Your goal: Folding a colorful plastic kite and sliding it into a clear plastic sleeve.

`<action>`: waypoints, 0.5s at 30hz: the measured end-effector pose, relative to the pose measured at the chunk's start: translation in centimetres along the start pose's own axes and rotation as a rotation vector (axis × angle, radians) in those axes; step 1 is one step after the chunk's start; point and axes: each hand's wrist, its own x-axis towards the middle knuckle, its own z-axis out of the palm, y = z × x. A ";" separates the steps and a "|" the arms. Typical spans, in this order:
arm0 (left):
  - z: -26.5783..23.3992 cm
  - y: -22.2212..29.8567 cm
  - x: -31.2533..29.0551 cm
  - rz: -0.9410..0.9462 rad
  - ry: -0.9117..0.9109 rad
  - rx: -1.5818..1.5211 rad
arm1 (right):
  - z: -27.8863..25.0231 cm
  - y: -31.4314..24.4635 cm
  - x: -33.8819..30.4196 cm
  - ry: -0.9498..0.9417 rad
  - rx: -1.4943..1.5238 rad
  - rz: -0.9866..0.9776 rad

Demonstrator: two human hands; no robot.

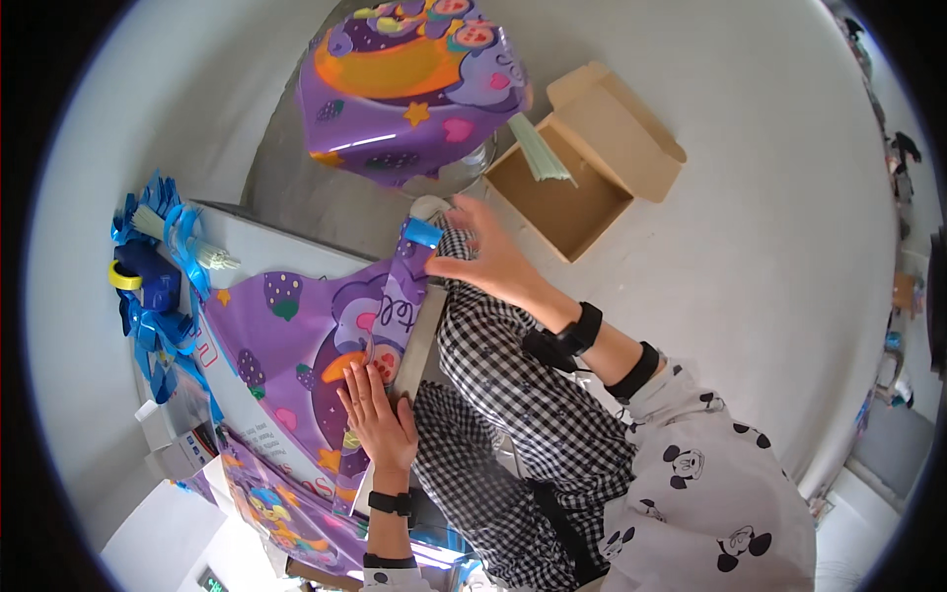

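A purple printed sheet [296,340] with strawberries, stars and a cartoon figure lies over a white board [237,375] with a pale edge in front of my knees. My left hand [380,419] rests flat on its near edge, fingers stretched out. At the sheet's far right corner sits a short strip of blue tape [422,233]. Beside that corner hovers my right hand [490,259], slightly blurred, thumb and fingers apart with nothing visible between them. The corner partly covers my checked trouser leg [483,345].
An open cardboard box [572,192] stands at the far right, next to a bundle of pale green sticks [541,150]. Purple printed sheets [404,99] lie piled on a grey surface ahead. Blue ribbons [163,345] and a yellow-rimmed tape roll [125,275] hang at the left.
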 end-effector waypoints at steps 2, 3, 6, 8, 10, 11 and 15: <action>0.1 -0.1 -0.1 -0.011 0.013 -0.024 | 1.2 -0.8 1.5 -0.165 0.113 0.198; 0.2 -0.2 -0.1 -0.012 0.042 -0.056 | 1.5 -1.0 2.4 -0.324 0.215 0.379; 0.3 -0.7 -0.3 0.006 0.064 -0.085 | 0.8 1.5 3.9 -0.162 0.452 0.451; 0.2 -1.0 -0.5 0.028 0.075 -0.082 | -0.4 2.4 4.7 -0.119 0.509 0.411; 0.1 -1.0 -0.4 0.026 0.058 -0.055 | -1.1 1.7 5.4 -0.073 0.466 0.424; 0.0 -0.9 -0.4 0.028 0.042 -0.039 | -0.9 1.1 5.1 -0.078 0.473 0.425; 0.3 -0.9 -0.2 0.039 0.038 -0.016 | 0.8 -0.2 2.8 -0.364 0.516 0.649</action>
